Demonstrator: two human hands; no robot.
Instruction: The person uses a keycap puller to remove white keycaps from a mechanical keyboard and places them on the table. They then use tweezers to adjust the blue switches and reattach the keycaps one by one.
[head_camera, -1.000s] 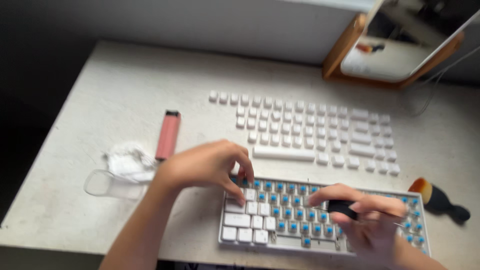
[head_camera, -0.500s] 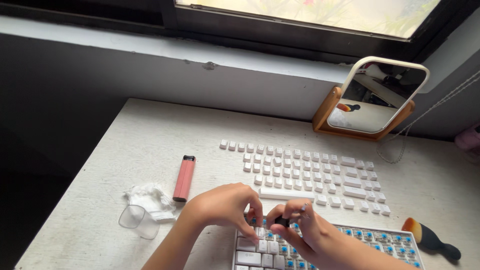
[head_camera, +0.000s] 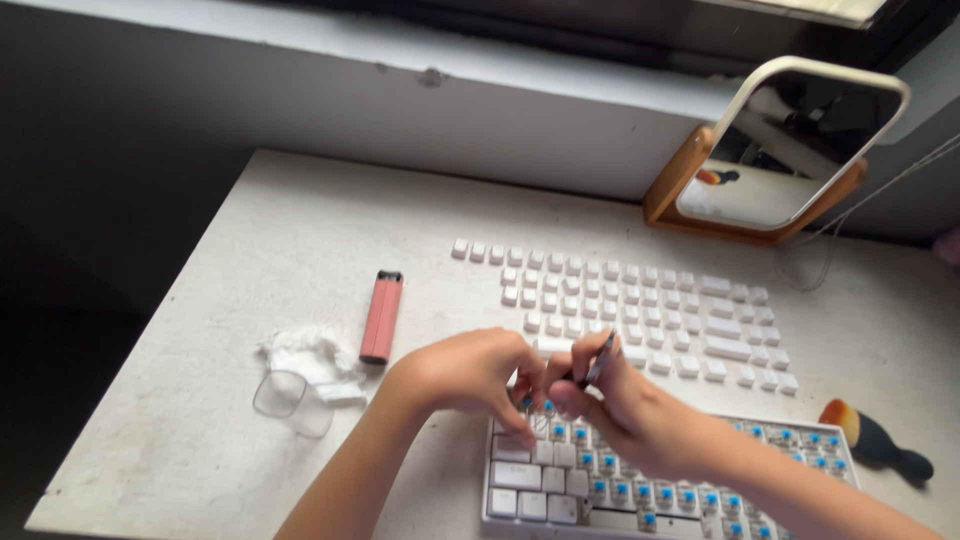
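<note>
Over the keyboard (head_camera: 600, 485), right hand (head_camera: 620, 405) gripping keycap puller (head_camera: 598, 360), left hand (head_camera: 465, 372) beside

White keyboard (head_camera: 560, 480) (blue switches (head_camera: 640, 490)) — pink stick (head_camera: 381, 316) with black cap.

1. A pink lighter (head_camera: 381, 316) is seen lying on the worktop (head_camera: 260, 240), left of the loose rows of white keycaps (head_camera: 620, 305).
2. A crumpled white tissue (head_camera: 310, 355) is found beside it, with a clear cup (head_camera: 290, 402) tipped over just in front.
3. A wood-framed mirror (head_camera: 790, 150) is propped at the back right.
4. A black-handled brush (head_camera: 875, 438) is laid at the right edge.
</note>
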